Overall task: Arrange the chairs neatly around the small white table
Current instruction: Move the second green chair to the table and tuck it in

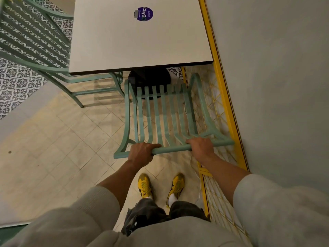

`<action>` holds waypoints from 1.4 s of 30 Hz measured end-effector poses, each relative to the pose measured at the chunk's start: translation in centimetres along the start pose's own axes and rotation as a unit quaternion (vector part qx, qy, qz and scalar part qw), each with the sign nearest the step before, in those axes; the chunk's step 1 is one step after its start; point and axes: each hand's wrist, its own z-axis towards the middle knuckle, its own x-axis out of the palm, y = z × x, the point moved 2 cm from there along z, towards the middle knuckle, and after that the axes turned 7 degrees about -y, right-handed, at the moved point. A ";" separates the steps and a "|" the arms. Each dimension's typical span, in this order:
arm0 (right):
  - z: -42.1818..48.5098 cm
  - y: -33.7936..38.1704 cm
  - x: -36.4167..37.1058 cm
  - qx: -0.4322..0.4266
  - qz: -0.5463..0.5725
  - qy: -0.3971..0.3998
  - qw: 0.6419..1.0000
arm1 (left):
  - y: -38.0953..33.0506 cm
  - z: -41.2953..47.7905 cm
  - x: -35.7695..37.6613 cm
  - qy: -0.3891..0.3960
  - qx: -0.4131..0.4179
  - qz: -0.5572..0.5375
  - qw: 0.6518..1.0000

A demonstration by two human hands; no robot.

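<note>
Head view, left hand (142, 152), right hand (201, 147) gripping chair (160, 111), seat hidden under table (124, 41)

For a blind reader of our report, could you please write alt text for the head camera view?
Both hands, left hand and right hand, grip the top rail of a green slatted chair facing the small white table. A second green chair stands at the table's left side.

A round purple sticker (143, 14) sits well ahead of my hands. Below them, my yellow sneakers (145, 185) stand on pale floor tiles (58, 139). A yellow-framed mesh panel (221, 189) runs along a grey wall (277, 86) just right of my right hand.
</note>
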 end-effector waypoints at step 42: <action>2.4 11.3 -9.2 -0.184 0.008 0.048 0.982 | 8.6 -8.8 -8.5 -0.021 -0.162 -0.061 0.985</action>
